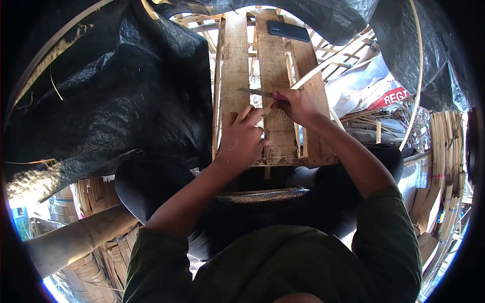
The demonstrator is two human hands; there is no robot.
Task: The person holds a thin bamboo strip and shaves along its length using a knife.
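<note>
Head view shows our left hand (241, 135) reaching forward, fingers bent around the pale strip (316, 72), which slants above the slatted desk (280, 140). Our right hand (299, 106), forearm angled inward, grips the knife (256, 92), blade pointing left.

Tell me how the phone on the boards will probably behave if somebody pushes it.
The phone looks flat and stiff, so it should slide rather than roll. Its smooth surface may slip, though the rough boards could catch it. It bridges a gap, so pushing one end might tip it.
</note>
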